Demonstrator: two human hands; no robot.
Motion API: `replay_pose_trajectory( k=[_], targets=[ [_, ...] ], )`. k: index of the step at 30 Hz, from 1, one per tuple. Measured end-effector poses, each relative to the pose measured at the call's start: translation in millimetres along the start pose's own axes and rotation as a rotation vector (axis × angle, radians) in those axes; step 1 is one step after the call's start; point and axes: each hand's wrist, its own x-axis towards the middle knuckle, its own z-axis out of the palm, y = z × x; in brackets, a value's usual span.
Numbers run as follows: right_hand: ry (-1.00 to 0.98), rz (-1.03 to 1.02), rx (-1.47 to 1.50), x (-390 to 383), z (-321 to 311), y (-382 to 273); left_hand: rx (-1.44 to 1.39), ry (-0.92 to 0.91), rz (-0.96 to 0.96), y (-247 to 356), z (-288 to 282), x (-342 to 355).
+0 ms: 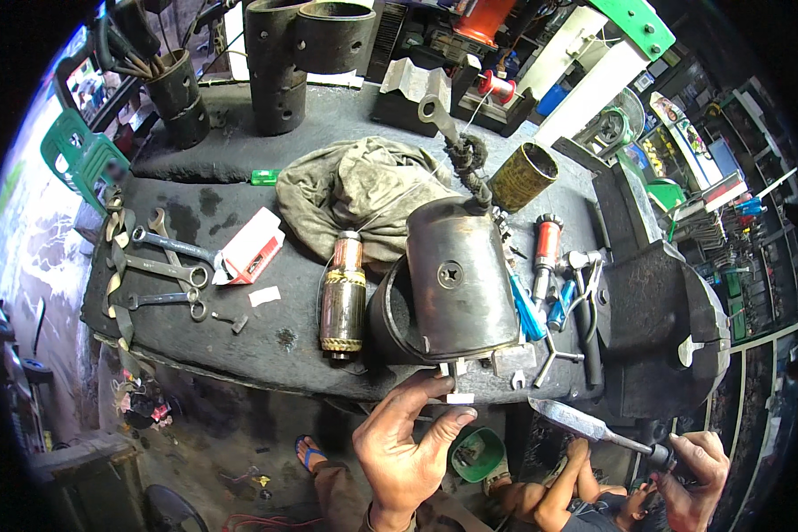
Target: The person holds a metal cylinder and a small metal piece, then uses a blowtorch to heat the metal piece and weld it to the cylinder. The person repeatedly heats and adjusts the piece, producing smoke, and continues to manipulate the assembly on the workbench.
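A dark steel motor housing (459, 275), cylinder-shaped with a cross-head screw in its side, lies at the bench's front edge, propped on another dark ring (392, 315). Under its lower rim my left hand (408, 439) curls, index finger and thumb pinched about a small pale metal block (460, 398) that hangs from the housing. At the lower right my right hand (699, 474) is closed round the dark handle end of what looks like a soldering iron (576, 418), its broad silver tip pointing left, clear of the housing. Left of the housing stands a copper-wound armature (343, 306).
Several wrenches (164, 270) and a red-white box (250, 246) lie left. A grey-green cloth (363, 191) sits behind the armature. Pliers (585, 301) and blue-handled tools are right; a solder-like wire spool (496, 87) stands at the back. Beyond the bench edge, another person (585, 492) sits low.
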Motion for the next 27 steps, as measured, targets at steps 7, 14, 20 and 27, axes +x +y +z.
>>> replay_pose_trajectory(
  k=[7, 14, 20, 27],
  targets=[
    [-0.001, 0.075, 0.177, -8, 1, 10, -0.128, 0.016, -0.051, 12, -1, -7],
    [0.101, 0.255, 0.661, -16, 18, 36, 0.078, 0.095, -0.059, 59, -28, -20],
    [-0.130, 0.458, 1.340, 10, 0, -1, 0.229, 0.153, -0.016, 132, -75, -32],
    [-0.238, 0.083, 1.984, 92, -2, -164, 0.244, 0.184, 0.122, 188, -114, -8]
  ],
)
